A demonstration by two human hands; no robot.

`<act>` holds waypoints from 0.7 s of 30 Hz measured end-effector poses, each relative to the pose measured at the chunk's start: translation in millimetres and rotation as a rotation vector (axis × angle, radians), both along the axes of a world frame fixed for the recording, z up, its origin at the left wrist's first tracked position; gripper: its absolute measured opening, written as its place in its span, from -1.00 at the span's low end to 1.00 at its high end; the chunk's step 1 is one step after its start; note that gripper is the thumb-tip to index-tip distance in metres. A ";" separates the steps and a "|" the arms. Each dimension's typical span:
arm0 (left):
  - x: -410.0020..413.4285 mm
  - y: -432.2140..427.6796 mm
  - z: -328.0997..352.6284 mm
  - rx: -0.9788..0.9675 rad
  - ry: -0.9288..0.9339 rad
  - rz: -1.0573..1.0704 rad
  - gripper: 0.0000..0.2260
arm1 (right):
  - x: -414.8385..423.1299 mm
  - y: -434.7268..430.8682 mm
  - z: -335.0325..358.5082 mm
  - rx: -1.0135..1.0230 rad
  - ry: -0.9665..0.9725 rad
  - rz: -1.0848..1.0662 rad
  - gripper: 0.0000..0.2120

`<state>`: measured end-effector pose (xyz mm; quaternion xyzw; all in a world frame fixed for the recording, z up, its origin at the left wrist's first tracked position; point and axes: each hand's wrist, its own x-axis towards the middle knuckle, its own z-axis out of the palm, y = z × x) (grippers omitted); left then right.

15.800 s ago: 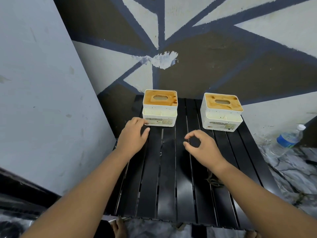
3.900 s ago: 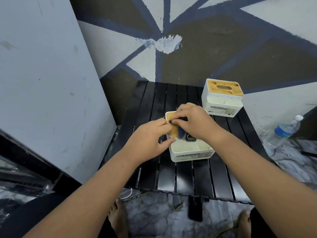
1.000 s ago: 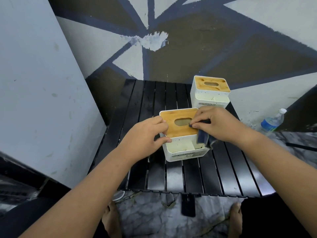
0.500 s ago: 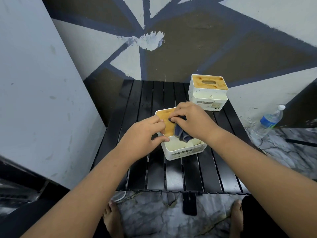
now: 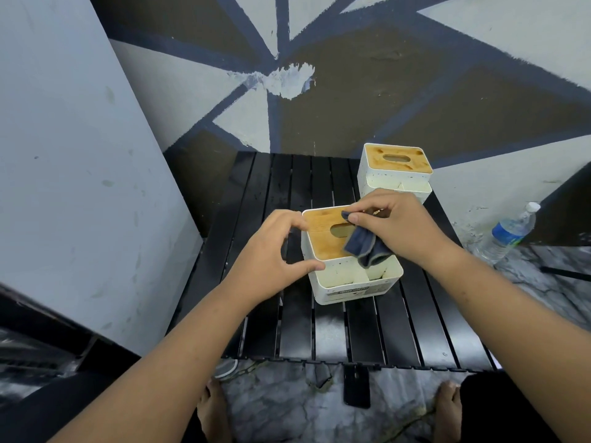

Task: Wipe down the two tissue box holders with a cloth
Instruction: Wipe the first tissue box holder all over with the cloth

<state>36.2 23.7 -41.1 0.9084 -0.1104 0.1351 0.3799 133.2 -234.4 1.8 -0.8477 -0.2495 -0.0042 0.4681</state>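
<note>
So the near holder (image 5: 351, 284) is sitting mid-bench (image 5: 319, 330), turned a bit askew, and the left hand (image 5: 271, 247) has it clamped from the left side, thumb on the front corner and fingers curled over the back edge. I'm guessing that's just to stop it skating around on the slats. The right hand (image 5: 396, 228) has the dark cloth (image 5: 364, 246) pinched between thumb and fingertips, bunched up on the wooden lid right next to the slot, with the loose end flopping down over the open front compartments. The far holder (image 5: 395, 169) is parked at the back right of the bench, just behind that right hand, with blotches showing on its lid, so probably not wiped yet. There's a water bottle (image 5: 508, 235) lying on the floor off to the right, well apart. Nothing's really blocking the wipe except the cloth's own dangling tail.
</note>
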 end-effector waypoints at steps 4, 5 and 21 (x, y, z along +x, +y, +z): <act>4.6 4.7 -13.3 -0.156 0.236 0.081 -0.02 | 9.2 20.0 6.6 -0.008 -0.035 0.032 -0.83; 5.6 3.5 -18.5 -0.197 0.275 0.074 0.08 | 11.9 27.1 7.0 -0.014 -0.044 0.049 -0.83; 23.9 -6.7 -29.2 -0.304 0.307 -0.067 0.02 | 3.0 26.2 -4.5 -0.245 -0.030 0.358 -0.75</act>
